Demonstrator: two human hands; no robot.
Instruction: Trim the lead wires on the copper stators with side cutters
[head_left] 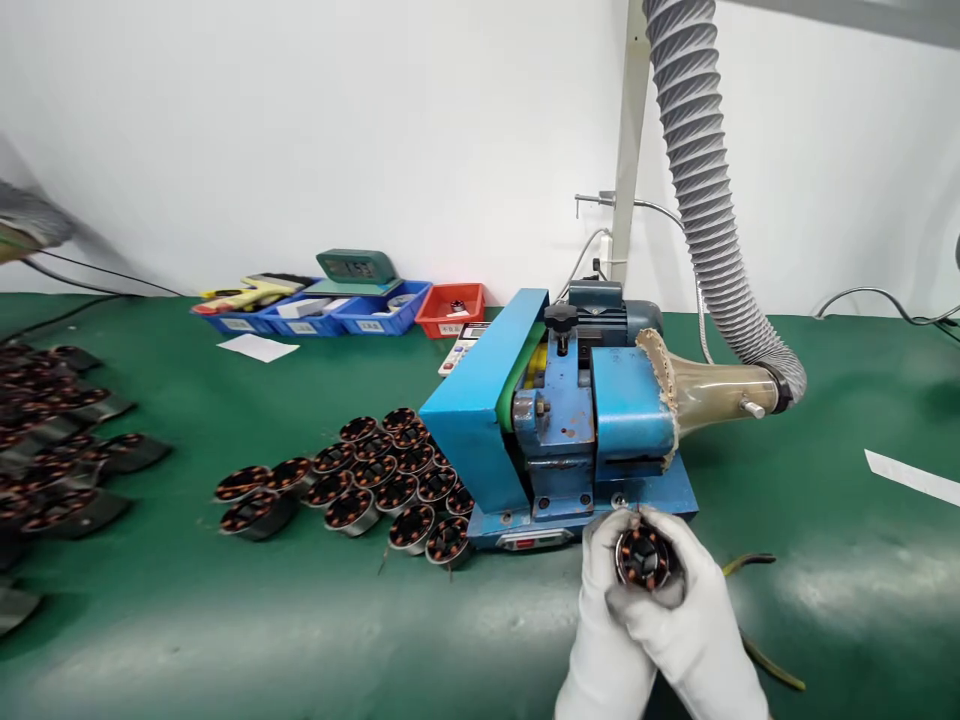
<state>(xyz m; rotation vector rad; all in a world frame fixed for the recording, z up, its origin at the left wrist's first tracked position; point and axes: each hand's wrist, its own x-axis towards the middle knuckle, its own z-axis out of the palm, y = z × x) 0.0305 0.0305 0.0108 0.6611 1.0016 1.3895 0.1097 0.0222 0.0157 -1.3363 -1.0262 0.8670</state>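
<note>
A round motor stator (643, 556) with copper windings and a dark open centre is held between my two white-gloved hands, just in front of the blue belt grinder (559, 400). My left hand (604, 600) wraps its left side, and my right hand (686, 612) closes round its right and lower edge. Dark smudges mark the glove fingertips. Left of the machine, a group of similar stators (352, 510) stands close together on the green table (315, 630). A tool with yellow-green handles (776, 665) lies partly hidden behind my right forearm.
A ribbed grey hose (694, 180) drops to the grinder's right side. More stators (67, 460) fill the far left, blurred. Along the wall are blue bins (382, 318), a red bin (450, 310), a digital clock (356, 266) and a calculator (459, 350). A white strip (911, 477) lies right.
</note>
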